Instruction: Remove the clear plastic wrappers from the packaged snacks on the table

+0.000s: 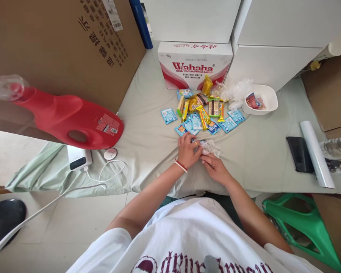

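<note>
A crumpled clear plastic bag (212,148) lies on the cloth-covered table, close to its front edge. My left hand (188,151) is closed over the left end of the bag, its fingers curled down and hiding part of it. From the lower right, my right hand (216,169) pinches the bag's near edge, its fingertips close to the left thumb. Something dark shows beneath my left fingers, too covered to name. Just beyond the hands is a loose pile of wrapped snacks: blue packets (227,124), a yellow-wrapped bar (204,117) and a green-edged bar (213,108).
Behind the snacks stand a Wahaba water carton (194,70) and more plastic bags (235,91). A white bowl (269,101) holds red packets. Left are a red jug (74,121) and a power bank (79,157); right are a phone (299,154) and a plastic roll (317,155).
</note>
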Tool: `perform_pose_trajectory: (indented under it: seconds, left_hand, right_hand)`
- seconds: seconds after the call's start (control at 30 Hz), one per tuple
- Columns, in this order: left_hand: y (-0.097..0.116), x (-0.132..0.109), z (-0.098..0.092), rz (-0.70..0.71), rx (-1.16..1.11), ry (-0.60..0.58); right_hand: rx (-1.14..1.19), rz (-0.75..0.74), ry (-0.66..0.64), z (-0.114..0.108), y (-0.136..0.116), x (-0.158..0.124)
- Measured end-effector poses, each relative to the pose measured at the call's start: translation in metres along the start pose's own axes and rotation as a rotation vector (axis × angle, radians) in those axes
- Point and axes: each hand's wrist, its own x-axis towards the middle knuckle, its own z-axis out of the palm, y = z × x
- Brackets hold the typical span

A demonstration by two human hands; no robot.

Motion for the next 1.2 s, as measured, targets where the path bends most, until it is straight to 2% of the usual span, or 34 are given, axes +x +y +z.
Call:
perform_pose_trajectory:
  seconds: [0.07,0.13,0.2,0.27,0.3,0.37,0.47,0.6,0.73,0.8,0.93,1.0,1.07,1.1,1.13,1.2]
  left_hand:
    - [0.006,0.0,0.006,-0.05,0.0,0.012]
    - [0.011,-0.001,0.009,-0.125,0.01,0.026]
    - [0.014,-0.001,0.009,-0.241,0.054,0.05]
    - [0.015,-0.002,0.006,-0.345,0.122,0.048]
    - [0.015,-0.002,0.005,-0.373,0.154,0.031]
    - [0.016,-0.003,0.004,-0.377,0.2,0.003]
    - [0.022,-0.005,0.005,-0.285,0.222,0.014]
    - [0.035,-0.006,0.006,-0.141,0.282,-0.07]
    - [0.044,-0.008,0.005,-0.059,0.29,-0.115]
    - [0.044,-0.012,0.006,0.007,0.181,-0.139]
    - [0.036,-0.026,0.008,0.134,-0.251,-0.17]
    - [0.027,-0.036,0.003,0.189,-0.403,-0.187]
    - [0.013,-0.048,-0.009,0.213,-0.412,-0.158]
    - [0.003,-0.055,-0.018,0.204,-0.36,-0.121]
    - [-0.007,-0.062,-0.028,0.176,-0.283,-0.071]
    - [-0.031,-0.079,-0.049,0.1,-0.123,0.028]
  right_hand:
    - [0.08,0.086,0.081,-0.001,-0.002,-0.004]
    - [0.113,0.241,0.274,-0.005,0.0,-0.008]
    - [-0.01,0.378,0.496,-0.011,0.005,-0.01]
    - [-0.24,0.44,0.592,-0.019,0.012,-0.006]
    - [-0.342,0.448,0.569,-0.022,0.015,-0.003]
    - [-0.448,0.442,0.438,-0.026,0.017,0.006]
    - [-0.384,0.391,0.289,-0.025,0.009,0.022]
    - [-0.16,0.308,0.294,-0.012,-0.014,0.032]
    - [-0.031,0.32,0.287,-0.001,-0.024,0.026]
    - [0.031,0.352,0.295,0.0,-0.019,0.02]
    - [0.114,0.445,0.354,0.0,-0.003,0.007]
    - [0.16,0.435,0.334,-0.004,0.004,0.0]
    - [0.189,0.393,0.325,-0.021,0.014,-0.005]
    - [0.184,0.375,0.359,-0.038,0.021,-0.005]
    - [0.172,0.367,0.434,-0.06,0.03,-0.002]
    - [0.137,0.361,0.682,-0.121,0.053,0.013]
